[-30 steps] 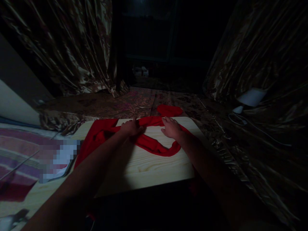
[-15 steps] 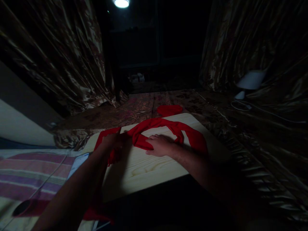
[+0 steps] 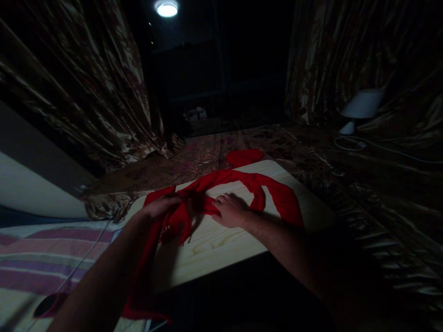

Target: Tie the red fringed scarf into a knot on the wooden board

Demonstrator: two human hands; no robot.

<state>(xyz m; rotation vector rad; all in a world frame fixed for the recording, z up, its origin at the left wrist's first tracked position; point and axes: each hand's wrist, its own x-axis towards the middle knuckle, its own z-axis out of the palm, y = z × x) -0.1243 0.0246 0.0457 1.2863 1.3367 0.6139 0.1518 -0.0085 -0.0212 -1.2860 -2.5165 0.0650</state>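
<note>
In the head view, the red scarf [image 3: 284,198] lies under and around both hands on the pale wooden surface [image 3: 214,244], curving in a loop beyond them. The right hand [image 3: 229,210] rests palm-down on the loop's near strand, fingers slightly bent. The left hand [image 3: 162,205] touches the scarf beside its fringed end, which bunches between the hands; in this dim light I cannot tell whether either hand grips the fabric or only presses it. Ahead of the right hand, past the surface's far edge, sits a red bundle [image 3: 244,157]. Striped bedding [image 3: 41,251] spreads left of the left hand; a lamp [image 3: 363,103] stands far right of the right.
</note>
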